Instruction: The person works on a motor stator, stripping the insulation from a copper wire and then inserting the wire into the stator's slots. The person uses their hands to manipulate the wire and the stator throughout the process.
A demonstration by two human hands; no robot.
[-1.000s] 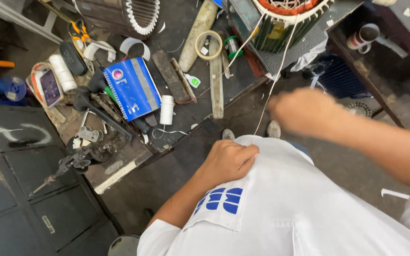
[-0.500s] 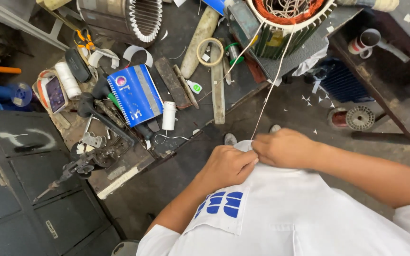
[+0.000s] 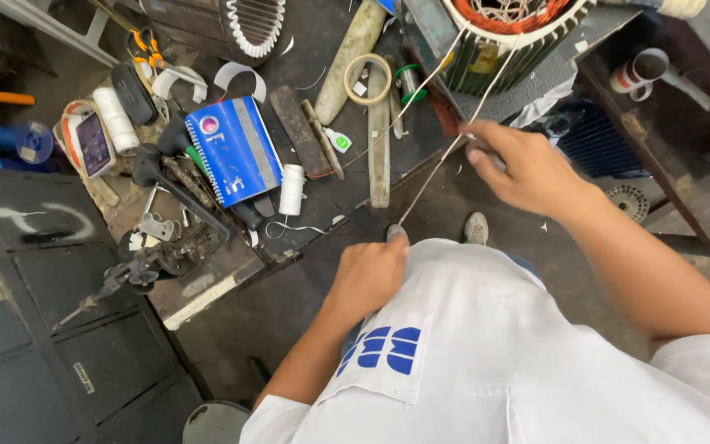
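The left hand (image 3: 369,275) is curling shut near the frame's centre, pinching the lower end of a pale thread (image 3: 441,160). The thread is running up toward one o'clock, past the right hand (image 3: 527,168), which is half closed with its fingertips gripping it, and on to the wound motor stator (image 3: 499,41) at twelve o'clock.

At ten o'clock a blue spiral notebook (image 3: 234,150) with a grey band and a round pink sticker is lying on the bench, a white spool (image 3: 292,189) just beside it. A ring of tape (image 3: 368,79) is sitting at eleven o'clock.

The dark workbench (image 3: 207,284) is carrying scattered tools, and a grey concrete floor (image 3: 273,321) is showing beneath it.
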